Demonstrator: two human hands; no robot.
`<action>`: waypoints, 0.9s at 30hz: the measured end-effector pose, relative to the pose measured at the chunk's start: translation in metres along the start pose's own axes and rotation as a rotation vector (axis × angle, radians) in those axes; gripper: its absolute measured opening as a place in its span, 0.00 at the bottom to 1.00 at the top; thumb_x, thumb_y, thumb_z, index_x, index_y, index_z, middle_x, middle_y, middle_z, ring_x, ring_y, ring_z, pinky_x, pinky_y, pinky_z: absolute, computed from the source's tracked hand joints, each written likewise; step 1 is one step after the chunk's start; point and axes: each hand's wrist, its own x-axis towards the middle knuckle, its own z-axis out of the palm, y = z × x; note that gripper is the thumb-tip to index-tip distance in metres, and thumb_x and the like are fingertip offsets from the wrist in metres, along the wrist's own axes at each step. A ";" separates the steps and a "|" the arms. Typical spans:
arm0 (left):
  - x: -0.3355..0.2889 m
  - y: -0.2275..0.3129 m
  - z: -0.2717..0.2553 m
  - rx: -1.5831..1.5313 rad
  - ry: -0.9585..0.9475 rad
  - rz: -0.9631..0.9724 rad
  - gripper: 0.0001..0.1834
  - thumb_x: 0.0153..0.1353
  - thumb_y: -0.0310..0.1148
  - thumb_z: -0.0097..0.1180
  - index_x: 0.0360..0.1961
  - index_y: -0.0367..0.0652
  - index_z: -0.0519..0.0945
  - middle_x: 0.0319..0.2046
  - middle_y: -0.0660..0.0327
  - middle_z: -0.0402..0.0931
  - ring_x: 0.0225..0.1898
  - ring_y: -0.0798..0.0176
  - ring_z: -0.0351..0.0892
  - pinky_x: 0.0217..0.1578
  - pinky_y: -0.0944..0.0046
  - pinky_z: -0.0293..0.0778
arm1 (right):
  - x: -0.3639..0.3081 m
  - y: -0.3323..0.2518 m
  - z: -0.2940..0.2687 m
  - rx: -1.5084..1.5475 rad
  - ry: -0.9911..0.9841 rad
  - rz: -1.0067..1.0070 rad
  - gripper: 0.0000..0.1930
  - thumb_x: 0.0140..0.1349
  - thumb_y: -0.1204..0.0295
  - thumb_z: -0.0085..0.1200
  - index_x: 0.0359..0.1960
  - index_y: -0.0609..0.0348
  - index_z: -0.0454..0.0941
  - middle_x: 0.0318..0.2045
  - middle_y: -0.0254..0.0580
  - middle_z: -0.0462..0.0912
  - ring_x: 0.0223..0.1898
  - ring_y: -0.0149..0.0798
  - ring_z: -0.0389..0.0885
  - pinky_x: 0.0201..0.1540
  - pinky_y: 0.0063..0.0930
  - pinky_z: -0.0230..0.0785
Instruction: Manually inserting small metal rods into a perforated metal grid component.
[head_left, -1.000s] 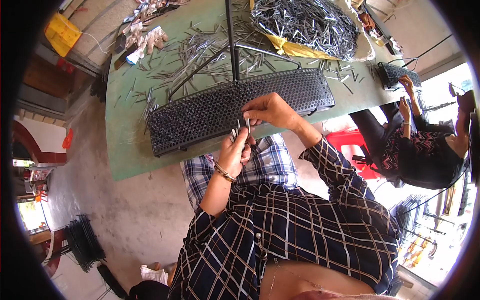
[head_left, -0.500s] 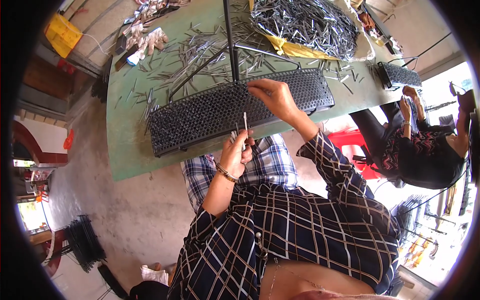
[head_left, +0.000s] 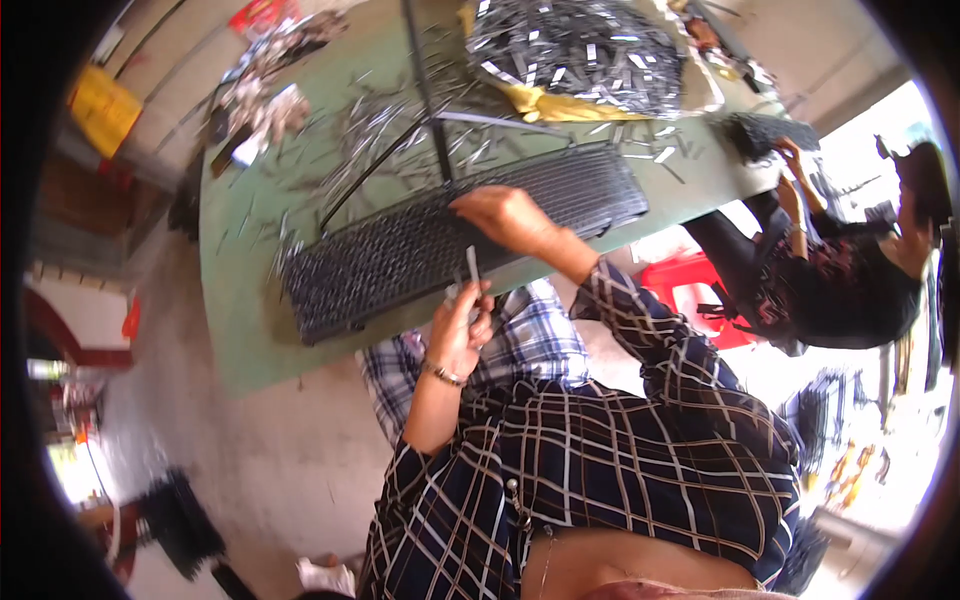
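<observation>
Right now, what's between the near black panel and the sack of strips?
Head view: beyond the panel, loose strips and a thin bar, over green tabletop.

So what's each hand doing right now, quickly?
Left hand: closed, holding at least one slim pale strip upright.
Right hand: fingers bent, over the black perforated panel; whether it grips anything cannot be told.

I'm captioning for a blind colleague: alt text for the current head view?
A person's left hand holds a thin pale strip; the right hand is over a black mesh-like panel at a green table. Beyond lie scattered strips and a large heap; a co-worker is at right.
</observation>
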 end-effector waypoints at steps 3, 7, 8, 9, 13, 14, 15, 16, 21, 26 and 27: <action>-0.003 0.005 0.011 0.002 0.031 -0.040 0.13 0.62 0.38 0.51 0.43 0.41 0.74 0.26 0.67 0.69 0.13 0.79 0.55 0.13 0.78 0.49 | -0.005 0.002 0.002 -0.254 -0.075 -0.072 0.13 0.46 0.73 0.51 0.36 0.55 0.78 0.32 0.38 0.80 0.37 0.40 0.78 0.42 0.32 0.71; 0.002 0.004 -0.010 -0.012 0.056 -0.013 0.13 0.63 0.39 0.49 0.43 0.42 0.73 0.27 0.66 0.69 0.12 0.79 0.54 0.09 0.78 0.48 | -0.003 0.000 0.020 -0.191 -0.094 -0.133 0.09 0.47 0.71 0.49 0.31 0.59 0.76 0.36 0.42 0.77 0.41 0.43 0.75 0.45 0.34 0.68; 0.002 0.005 -0.007 -0.018 0.028 -0.015 0.12 0.63 0.38 0.49 0.43 0.43 0.73 0.27 0.66 0.70 0.11 0.79 0.53 0.09 0.78 0.48 | -0.006 0.007 0.025 -0.156 -0.085 -0.115 0.09 0.47 0.71 0.49 0.29 0.61 0.75 0.36 0.43 0.76 0.42 0.43 0.75 0.45 0.34 0.67; 0.004 0.006 -0.004 -0.003 0.021 -0.001 0.12 0.63 0.38 0.49 0.42 0.44 0.73 0.26 0.66 0.70 0.11 0.79 0.53 0.09 0.79 0.47 | -0.009 0.007 0.022 -0.166 -0.086 -0.098 0.09 0.48 0.71 0.48 0.30 0.62 0.75 0.36 0.44 0.76 0.41 0.44 0.75 0.45 0.35 0.67; 0.007 0.014 0.006 0.009 0.001 0.065 0.12 0.63 0.40 0.49 0.41 0.44 0.72 0.25 0.67 0.71 0.11 0.81 0.52 0.09 0.79 0.45 | -0.009 -0.011 0.006 -0.060 0.091 -0.038 0.10 0.52 0.72 0.48 0.35 0.63 0.75 0.32 0.46 0.74 0.38 0.46 0.74 0.41 0.36 0.67; 0.007 0.016 0.006 -0.006 0.005 0.097 0.11 0.63 0.40 0.49 0.41 0.44 0.72 0.25 0.67 0.71 0.11 0.81 0.51 0.09 0.79 0.45 | -0.010 -0.020 0.002 -0.041 0.176 -0.002 0.08 0.53 0.74 0.48 0.33 0.63 0.75 0.30 0.47 0.74 0.35 0.48 0.74 0.38 0.37 0.68; 0.008 0.021 0.007 -0.027 -0.009 0.121 0.11 0.63 0.39 0.49 0.41 0.44 0.71 0.24 0.69 0.70 0.11 0.81 0.51 0.09 0.80 0.45 | -0.013 -0.029 -0.004 -0.068 0.187 0.007 0.08 0.53 0.74 0.48 0.33 0.63 0.75 0.30 0.47 0.74 0.35 0.48 0.74 0.38 0.37 0.68; 0.008 0.025 0.007 -0.024 -0.019 0.177 0.11 0.64 0.39 0.48 0.41 0.44 0.71 0.24 0.70 0.69 0.11 0.82 0.50 0.09 0.80 0.44 | -0.022 -0.039 -0.008 0.091 0.176 0.126 0.09 0.54 0.75 0.49 0.36 0.63 0.75 0.31 0.48 0.75 0.36 0.49 0.75 0.39 0.37 0.68; 0.009 0.049 0.008 -0.180 -0.127 0.236 0.11 0.66 0.37 0.45 0.43 0.42 0.71 0.24 0.71 0.64 0.13 0.81 0.51 0.09 0.80 0.48 | -0.070 -0.100 -0.019 0.562 0.048 0.330 0.17 0.56 0.78 0.48 0.50 0.63 0.71 0.36 0.45 0.76 0.37 0.38 0.76 0.38 0.29 0.70; 0.004 0.044 0.037 -0.114 -0.122 0.269 0.11 0.65 0.36 0.45 0.42 0.41 0.72 0.24 0.71 0.64 0.14 0.81 0.52 0.11 0.81 0.49 | -0.087 -0.152 -0.016 1.021 0.231 0.488 0.23 0.59 0.72 0.54 0.56 0.62 0.67 0.36 0.36 0.77 0.38 0.26 0.74 0.39 0.23 0.69; 0.007 0.041 0.037 -0.116 -0.104 0.269 0.11 0.65 0.36 0.46 0.41 0.41 0.73 0.23 0.72 0.63 0.14 0.81 0.51 0.11 0.80 0.47 | -0.089 -0.151 -0.014 1.034 0.270 0.523 0.22 0.59 0.69 0.56 0.54 0.63 0.70 0.36 0.34 0.78 0.37 0.24 0.73 0.40 0.21 0.68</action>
